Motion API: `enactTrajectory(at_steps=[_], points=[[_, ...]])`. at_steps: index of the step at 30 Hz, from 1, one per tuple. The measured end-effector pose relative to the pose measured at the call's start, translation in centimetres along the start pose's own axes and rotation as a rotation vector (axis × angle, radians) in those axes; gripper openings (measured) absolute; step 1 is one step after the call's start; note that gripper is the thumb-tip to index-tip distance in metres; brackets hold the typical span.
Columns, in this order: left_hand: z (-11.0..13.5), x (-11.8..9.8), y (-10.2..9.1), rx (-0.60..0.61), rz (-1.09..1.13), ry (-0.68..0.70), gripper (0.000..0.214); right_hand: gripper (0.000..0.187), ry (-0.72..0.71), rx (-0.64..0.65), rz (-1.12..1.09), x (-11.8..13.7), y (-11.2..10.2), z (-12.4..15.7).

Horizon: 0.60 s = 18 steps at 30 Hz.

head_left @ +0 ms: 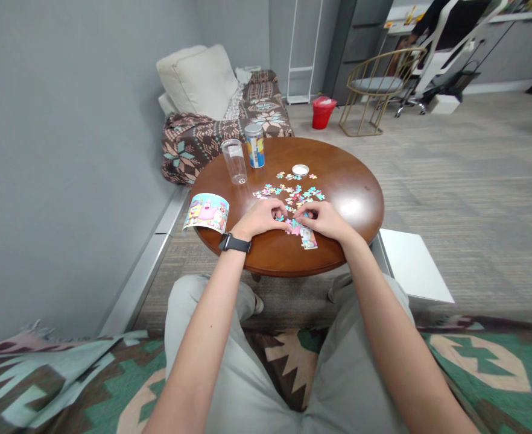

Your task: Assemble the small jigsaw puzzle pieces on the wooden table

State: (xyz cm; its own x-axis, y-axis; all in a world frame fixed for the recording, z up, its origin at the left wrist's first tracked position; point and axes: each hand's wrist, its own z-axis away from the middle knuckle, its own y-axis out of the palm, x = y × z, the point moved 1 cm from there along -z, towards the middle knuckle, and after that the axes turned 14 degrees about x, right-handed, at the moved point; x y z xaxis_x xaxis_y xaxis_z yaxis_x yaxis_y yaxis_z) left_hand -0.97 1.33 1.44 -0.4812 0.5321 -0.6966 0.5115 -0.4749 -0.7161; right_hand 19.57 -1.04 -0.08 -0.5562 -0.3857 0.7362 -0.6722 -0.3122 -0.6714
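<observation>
Over the near part of the round wooden table, my left hand (265, 217) is curved, with a gap between thumb and fingers. Its thumb rests at a small joined patch of jigsaw puzzle (309, 239). My right hand (324, 219) is bent over the same patch with its fingertips drawn together; whatever they pinch is too small to make out. Beyond both hands, loose puzzle pieces (313, 193) in pink, blue and yellow lie scattered. A cartoon picture sheet (207, 211) curls over the table's left edge. My hands partly cover the pieces.
On the table (351, 175) stand a clear plastic cup (235, 163), a printed can (255, 147) and a round lid (300, 170). A white box (413, 265) is at the right. Behind are a covered sofa (266, 108), a red bin (323, 113) and a gold-framed chair (374, 85).
</observation>
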Motion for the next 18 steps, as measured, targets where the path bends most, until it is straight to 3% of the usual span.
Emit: enactTrajectory(at_steps=[11,18], points=[[0.06,-0.17,-0.06,0.013,0.02,0.017,0.033,0.011,-0.081,-0.013,0.012,0.17,0.08,-0.12],[0.13,-0.29,0.01,0.016,0.009,0.013,0.029,0.018,0.001,-0.089,-0.032,-0.74,0.16,-0.29]])
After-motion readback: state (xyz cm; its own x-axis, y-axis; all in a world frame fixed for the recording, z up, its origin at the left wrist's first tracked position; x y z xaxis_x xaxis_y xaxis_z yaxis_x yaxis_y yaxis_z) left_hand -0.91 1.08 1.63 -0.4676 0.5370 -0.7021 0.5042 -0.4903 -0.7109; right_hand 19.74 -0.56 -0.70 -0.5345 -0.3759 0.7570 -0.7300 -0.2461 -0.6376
